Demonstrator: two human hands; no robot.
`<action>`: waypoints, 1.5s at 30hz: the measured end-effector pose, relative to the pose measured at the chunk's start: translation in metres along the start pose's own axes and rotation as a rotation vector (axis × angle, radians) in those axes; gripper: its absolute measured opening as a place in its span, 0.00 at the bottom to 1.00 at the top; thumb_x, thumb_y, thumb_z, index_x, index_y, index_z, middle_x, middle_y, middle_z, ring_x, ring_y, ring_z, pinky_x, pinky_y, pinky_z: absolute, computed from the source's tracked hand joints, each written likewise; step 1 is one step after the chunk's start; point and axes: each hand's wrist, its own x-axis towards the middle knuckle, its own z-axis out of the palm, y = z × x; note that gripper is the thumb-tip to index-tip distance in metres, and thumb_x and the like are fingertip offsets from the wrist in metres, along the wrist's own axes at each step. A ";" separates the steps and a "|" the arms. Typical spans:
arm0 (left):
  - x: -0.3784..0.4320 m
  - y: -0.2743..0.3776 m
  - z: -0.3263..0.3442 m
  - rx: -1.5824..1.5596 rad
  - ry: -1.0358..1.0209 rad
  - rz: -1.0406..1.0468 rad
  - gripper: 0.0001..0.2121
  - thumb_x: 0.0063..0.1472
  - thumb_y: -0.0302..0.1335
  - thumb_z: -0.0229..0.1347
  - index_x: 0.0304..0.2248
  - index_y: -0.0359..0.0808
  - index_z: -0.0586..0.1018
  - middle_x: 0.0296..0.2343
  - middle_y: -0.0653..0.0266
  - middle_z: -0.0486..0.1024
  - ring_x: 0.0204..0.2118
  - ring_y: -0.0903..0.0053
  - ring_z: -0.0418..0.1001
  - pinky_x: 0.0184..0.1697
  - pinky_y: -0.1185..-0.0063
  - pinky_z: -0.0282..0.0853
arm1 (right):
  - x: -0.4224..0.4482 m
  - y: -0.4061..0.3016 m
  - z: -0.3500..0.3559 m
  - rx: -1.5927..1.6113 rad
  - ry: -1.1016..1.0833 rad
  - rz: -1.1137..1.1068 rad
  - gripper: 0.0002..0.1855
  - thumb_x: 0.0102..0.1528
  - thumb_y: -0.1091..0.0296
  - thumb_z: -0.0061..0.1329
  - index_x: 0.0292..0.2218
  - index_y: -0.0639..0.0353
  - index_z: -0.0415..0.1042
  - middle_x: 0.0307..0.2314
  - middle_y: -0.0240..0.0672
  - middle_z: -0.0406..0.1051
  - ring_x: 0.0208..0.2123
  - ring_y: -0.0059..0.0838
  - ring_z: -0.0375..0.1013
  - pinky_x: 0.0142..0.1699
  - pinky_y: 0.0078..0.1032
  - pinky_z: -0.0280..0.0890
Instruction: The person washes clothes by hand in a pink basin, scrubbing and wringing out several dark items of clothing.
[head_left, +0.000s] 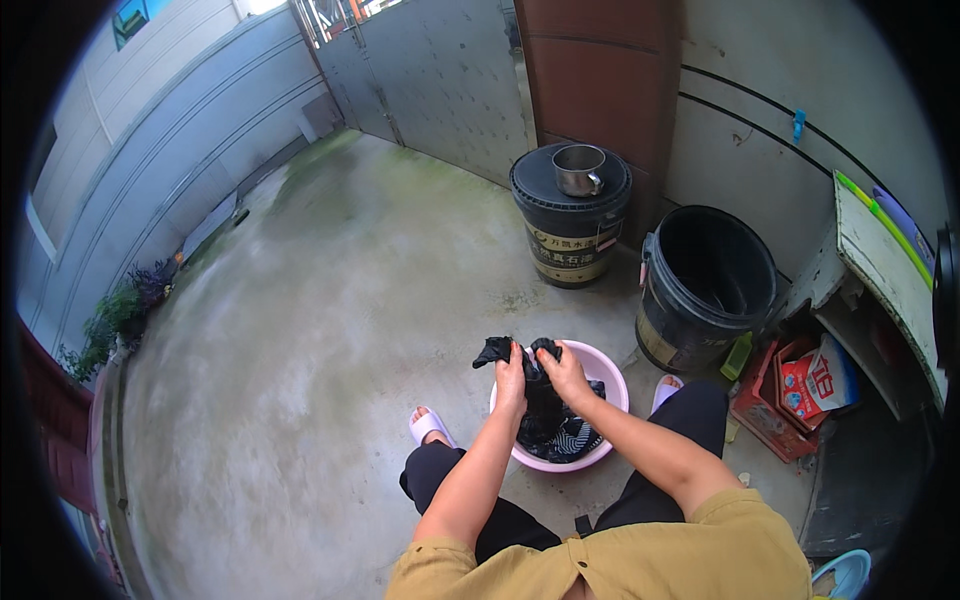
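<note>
A pink plastic basin (616, 375) stands on the concrete floor between my feet. Wet black cloth (541, 409) hangs from both hands down into it. My left hand (511, 375) grips one part of the cloth over the basin's left rim, and a loose end sticks out beyond the fingers. Close beside it, my right hand (564, 371) is closed on another bunched part of the same cloth. A black and white patterned cloth (576, 441) lies low in the basin, partly covered by the black one. Whether there is water in the basin cannot be told.
A lidded black bucket (570, 225) bears a metal mug (579, 171). An uncovered black bucket (705, 285) stands nearer on the right. Beside it are a green bottle (737, 355) and a red plastic crate (765, 424) holding a detergent bag (814, 382). A blue basin (855, 574) lies at lower right.
</note>
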 end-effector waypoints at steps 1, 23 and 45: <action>-0.004 0.000 -0.002 0.014 0.063 0.031 0.14 0.61 0.42 0.48 0.31 0.38 0.71 0.24 0.73 0.66 0.26 0.84 0.64 0.29 0.80 0.62 | -0.025 -0.020 0.014 -0.015 -0.017 -0.017 0.23 0.52 0.50 0.49 0.35 0.67 0.67 0.25 0.54 0.69 0.31 0.48 0.72 0.35 0.34 0.64; -0.015 -0.011 0.026 0.004 -0.052 -0.312 0.19 0.62 0.42 0.46 0.40 0.32 0.73 0.34 0.59 0.75 0.33 0.70 0.73 0.37 0.72 0.69 | 0.028 0.021 0.002 -0.297 0.057 0.051 0.20 0.54 0.54 0.41 0.44 0.57 0.61 0.35 0.51 0.70 0.40 0.53 0.69 0.44 0.40 0.62; -0.002 0.020 -0.012 -0.050 -0.060 -0.123 0.06 0.57 0.28 0.49 0.33 0.36 0.71 0.25 0.62 0.71 0.26 0.73 0.70 0.30 0.74 0.68 | 0.004 -0.018 -0.038 0.785 -0.276 0.420 0.08 0.54 0.68 0.48 0.36 0.57 0.66 0.26 0.27 0.69 0.29 0.19 0.69 0.35 0.19 0.65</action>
